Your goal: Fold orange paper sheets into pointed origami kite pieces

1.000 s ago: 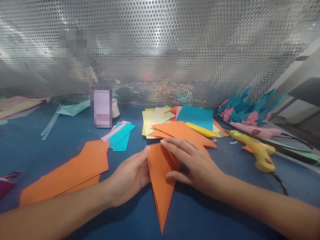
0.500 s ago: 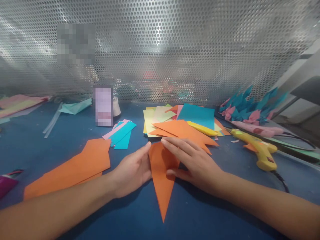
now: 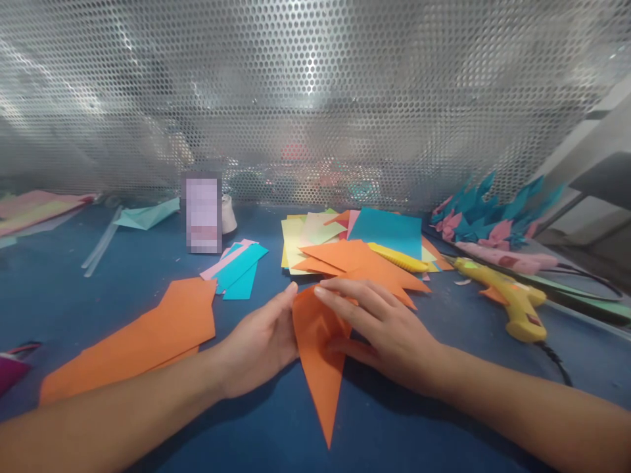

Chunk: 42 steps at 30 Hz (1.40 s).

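A folded piece of orange paper [image 3: 323,394], kite-shaped with its long point toward me, is between my hands at the middle of the table. My left hand [image 3: 263,341] grips its left edge, thumb pointing up at the top left corner and the other fingers partly hidden by the paper. My right hand [image 3: 389,328] is over the right side; its fingertips press near the top edge while the thumb reaches in at the flap, which bulges. Just beyond, more folded orange pieces [image 3: 340,253] lie beside a yellow cutter [image 3: 398,257].
Orange sheets [image 3: 148,328] lie on the left, with blue and pink strips [image 3: 244,268] behind them. A phone [image 3: 203,217] stands before a thread spool [image 3: 228,215]. Coloured paper [image 3: 387,230] is stacked at the back. A yellow glue gun [image 3: 517,302] and folded blue pieces [image 3: 513,203] are right.
The orange paper's lower point has swung slightly right and toward me. Its right flap bulges up more around my right thumb. My left hand has hardly moved.
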Tool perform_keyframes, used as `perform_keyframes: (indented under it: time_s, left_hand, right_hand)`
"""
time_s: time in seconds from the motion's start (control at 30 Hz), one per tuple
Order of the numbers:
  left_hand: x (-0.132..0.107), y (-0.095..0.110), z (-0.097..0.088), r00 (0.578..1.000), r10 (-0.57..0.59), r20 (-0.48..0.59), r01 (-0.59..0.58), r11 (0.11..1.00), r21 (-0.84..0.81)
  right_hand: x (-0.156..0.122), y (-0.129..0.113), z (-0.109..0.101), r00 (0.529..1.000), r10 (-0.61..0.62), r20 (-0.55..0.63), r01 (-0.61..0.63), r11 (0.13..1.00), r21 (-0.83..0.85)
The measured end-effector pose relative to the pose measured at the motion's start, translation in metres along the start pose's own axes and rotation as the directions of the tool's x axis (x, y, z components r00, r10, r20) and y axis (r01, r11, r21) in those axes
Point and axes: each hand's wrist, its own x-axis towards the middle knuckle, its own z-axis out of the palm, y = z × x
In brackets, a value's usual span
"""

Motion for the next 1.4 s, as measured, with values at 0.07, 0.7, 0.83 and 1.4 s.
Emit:
perform_keyframes:
  time_s: [0.07, 0.7, 0.83, 1.4]
  left_hand:
    - [-0.001, 0.001, 0.001, 1.0, -0.005, 0.008, 0.005, 1.0, 0.006]
    - [-0.006, 0.025, -0.021, 0.963, -0.039, -0.268, 0.114, 0.956, 0.27]
    - [-0.002, 0.021, -0.019, 0.946, 0.042, -0.32, 0.105, 0.897, 0.429]
    - [-0.008, 0.026, -0.022, 0.983, 0.118, -0.144, 0.017, 0.711, 0.703]
  right_hand:
    - [0.0, 0.001, 0.0, 0.998, -0.032, -0.049, 0.032, 0.999, -0.005]
    - [-0.003, 0.003, -0.017, 0.935, 0.22, -0.28, -0.008, 0.799, 0.601]
    - [-0.005, 0.007, -0.014, 0.92, 0.256, -0.297, -0.009, 0.77, 0.638]
    - [0.0, 0.023, -0.017, 0.955, 0.221, -0.199, -0.051, 0.782, 0.621]
